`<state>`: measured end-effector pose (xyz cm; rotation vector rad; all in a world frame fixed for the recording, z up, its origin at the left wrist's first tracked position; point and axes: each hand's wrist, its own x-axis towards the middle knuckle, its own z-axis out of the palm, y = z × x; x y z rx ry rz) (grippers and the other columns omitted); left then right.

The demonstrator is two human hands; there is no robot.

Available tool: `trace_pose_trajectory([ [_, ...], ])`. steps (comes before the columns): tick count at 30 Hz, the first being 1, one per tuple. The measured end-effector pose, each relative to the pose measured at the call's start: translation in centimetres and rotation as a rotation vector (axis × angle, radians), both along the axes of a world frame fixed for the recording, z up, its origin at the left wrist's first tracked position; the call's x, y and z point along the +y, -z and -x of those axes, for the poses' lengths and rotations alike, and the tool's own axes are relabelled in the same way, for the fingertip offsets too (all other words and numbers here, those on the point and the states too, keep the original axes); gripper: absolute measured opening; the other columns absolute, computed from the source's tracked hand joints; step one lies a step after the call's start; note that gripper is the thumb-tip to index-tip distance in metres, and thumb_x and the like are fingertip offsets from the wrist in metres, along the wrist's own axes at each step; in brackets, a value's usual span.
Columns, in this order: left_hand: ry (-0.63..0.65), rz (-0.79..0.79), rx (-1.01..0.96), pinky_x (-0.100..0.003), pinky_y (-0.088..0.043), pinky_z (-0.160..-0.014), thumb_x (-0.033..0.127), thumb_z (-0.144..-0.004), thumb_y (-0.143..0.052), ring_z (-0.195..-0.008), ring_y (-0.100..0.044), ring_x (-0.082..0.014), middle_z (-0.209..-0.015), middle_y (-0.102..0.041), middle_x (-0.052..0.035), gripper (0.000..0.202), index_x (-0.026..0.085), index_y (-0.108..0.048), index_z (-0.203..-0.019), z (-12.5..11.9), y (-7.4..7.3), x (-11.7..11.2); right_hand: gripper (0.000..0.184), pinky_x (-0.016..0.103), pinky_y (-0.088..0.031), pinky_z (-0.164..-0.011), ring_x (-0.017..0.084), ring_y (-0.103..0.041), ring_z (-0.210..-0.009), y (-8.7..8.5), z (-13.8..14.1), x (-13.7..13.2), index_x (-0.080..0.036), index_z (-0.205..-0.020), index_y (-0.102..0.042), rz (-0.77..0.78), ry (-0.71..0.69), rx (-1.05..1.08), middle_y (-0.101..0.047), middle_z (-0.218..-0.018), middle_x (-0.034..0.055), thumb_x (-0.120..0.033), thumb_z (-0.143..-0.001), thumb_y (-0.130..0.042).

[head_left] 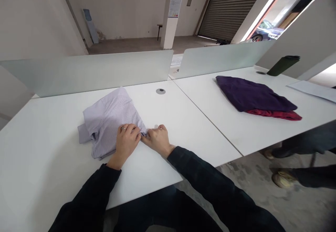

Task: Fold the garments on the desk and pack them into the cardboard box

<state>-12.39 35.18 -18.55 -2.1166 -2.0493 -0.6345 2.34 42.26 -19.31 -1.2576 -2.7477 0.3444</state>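
the folded striped shirt (111, 121) lies on the white table (183, 120), left of and ahead of the fingers. left hand (126, 143) is nearer, right hand (157, 141) at its corner, both closed on cloth.

Folded lilac pinstriped shirt (110, 120) on a white desk (47, 155): the left hand (126, 142) rests on its near edge, the right hand (157, 140) touches the same edge just beside. Well past the right hand: a dark purple garment (252, 93) lying on a red garment (273, 114), beyond them a dark green cylinder (283, 65). Ahead of both hands – a frosted glass divider (86, 72); farther right, a co-worker's shoes (283, 178) on the concrete floor (252, 204).
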Motion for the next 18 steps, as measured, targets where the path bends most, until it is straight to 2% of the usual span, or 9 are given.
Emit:
trace_pose_trajectory([
  [5,0.025,-0.191,0.092,-0.038,-0.039,-0.086,0.016,-0.085,-0.058,-0.083,-0.057,-0.0212,-0.084,-0.069,-0.0043,0.011,0.02,-0.064,-0.077,-0.1,0.3,0.0,0.041,0.036,-0.025,-0.078,0.016,-0.058,-0.061,-0.1,0.2,0.1,-0.014,-0.071,-0.069,-0.019,0.013,-0.016,-0.073,-0.07,0.0092,-0.046,-0.09,-0.053],
  [8,0.051,-0.223,0.122,-0.039,-0.039,-0.087,0.015,-0.084,-0.06,-0.082,-0.058,-0.0209,-0.083,-0.069,-0.0031,0.008,0.019,-0.063,-0.078,-0.3,0.2,0.1,0.035,0.037,-0.025,-0.08,0.016,-0.059,-0.062,0.2,0.2,0.2,-0.014,-0.072,-0.067,-0.03,0.019,-0.017,-0.073,-0.072,0.0089,-0.041,-0.089,-0.053],
  [14,0.025,-0.116,0.123,-0.041,-0.038,-0.091,0.009,-0.081,-0.059,-0.089,-0.06,-0.0224,-0.092,-0.07,-0.004,0.011,0.019,-0.062,-0.087,-0.9,0.5,-0.3,0.027,0.041,-0.023,-0.087,0.022,-0.061,-0.077,0.5,0.6,0.4,-0.014,-0.081,-0.067,-0.049,0.002,-0.048,-0.072,-0.082,0.0112,-0.037,-0.086,-0.055],
  [18,-0.077,0.08,0.144,-0.042,-0.039,-0.091,0.003,-0.08,-0.055,-0.09,-0.062,-0.0243,-0.093,-0.07,-0.0052,0.024,0.017,-0.062,-0.099,-1.0,0.8,-0.6,0.02,0.042,-0.023,-0.09,0.024,-0.061,-0.085,0.3,0.5,0.5,-0.014,-0.088,-0.065,-0.051,-0.02,-0.063,-0.071,-0.087,0.0113,-0.031,-0.084,-0.055],
])
